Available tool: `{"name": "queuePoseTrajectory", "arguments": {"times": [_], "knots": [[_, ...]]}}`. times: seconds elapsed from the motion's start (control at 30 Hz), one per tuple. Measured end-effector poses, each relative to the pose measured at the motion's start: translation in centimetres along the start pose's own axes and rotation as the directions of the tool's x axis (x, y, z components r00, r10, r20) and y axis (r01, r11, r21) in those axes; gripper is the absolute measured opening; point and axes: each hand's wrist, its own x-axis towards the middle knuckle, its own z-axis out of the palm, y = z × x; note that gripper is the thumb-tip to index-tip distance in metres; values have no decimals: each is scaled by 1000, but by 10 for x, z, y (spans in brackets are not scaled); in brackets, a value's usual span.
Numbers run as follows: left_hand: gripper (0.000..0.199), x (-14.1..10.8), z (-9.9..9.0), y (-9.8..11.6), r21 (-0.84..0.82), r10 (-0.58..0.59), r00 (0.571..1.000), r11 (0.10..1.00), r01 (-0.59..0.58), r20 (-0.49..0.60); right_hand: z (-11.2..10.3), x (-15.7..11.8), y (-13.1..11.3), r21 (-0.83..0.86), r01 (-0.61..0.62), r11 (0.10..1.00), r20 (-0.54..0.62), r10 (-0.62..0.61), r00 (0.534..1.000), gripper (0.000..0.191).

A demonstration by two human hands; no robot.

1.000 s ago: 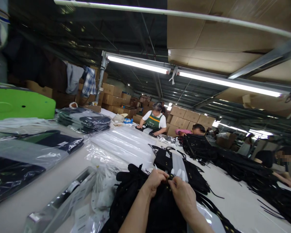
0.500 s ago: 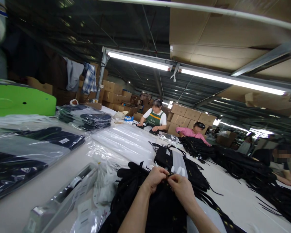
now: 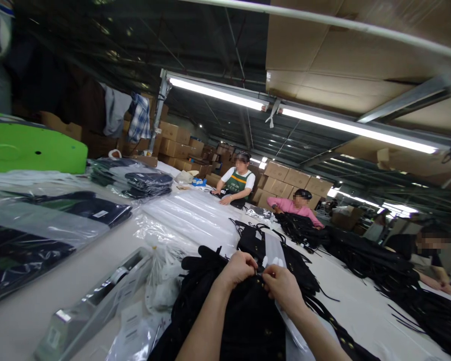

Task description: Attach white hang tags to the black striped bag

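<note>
From my remote viewpoint, my left hand [image 3: 239, 269] and right hand [image 3: 283, 287] pinch, fingertips nearly meeting, a small, indistinct part at the far end of a black cloth piece with brass-coloured eyelets [image 3: 253, 321], which lies directly beneath them on the pale tabletop [image 3: 357, 296]. I judge the handwork on this piece unfinished, though I cannot tell how much is left. Just beyond lies a flat black cloth bundle [image 3: 251, 243] crossed by a whitish band [image 3: 273, 245]; dark folded pieces in clear plastic [image 3: 146, 178] appear already bagged.
</note>
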Motion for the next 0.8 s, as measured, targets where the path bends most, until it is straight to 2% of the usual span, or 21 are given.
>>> {"name": "queuePoseTrajectory", "arguments": {"times": [0.2, 0.37, 0.57, 0.8], "knots": [[33, 2, -5, 3, 263, 31, 999, 965, -25, -19, -1, 0, -9, -78, -8, 997, -14, 7, 1000, 18], [31, 2, -5, 5, 411, 57, 998, 911, -39, -31, -2, 2, -14, -170, 28, 985, -41, -35, 999, 18], [20, -1, -3, 7, 476, 60, 998, 877, -61, 17, 1, 9, -13, -198, 31, 980, -27, -37, 999, 18], [24, 1, 0, 1, 487, 72, 997, 873, -43, -40, 4, 13, -8, -185, 53, 981, -23, -59, 998, 18]]}}
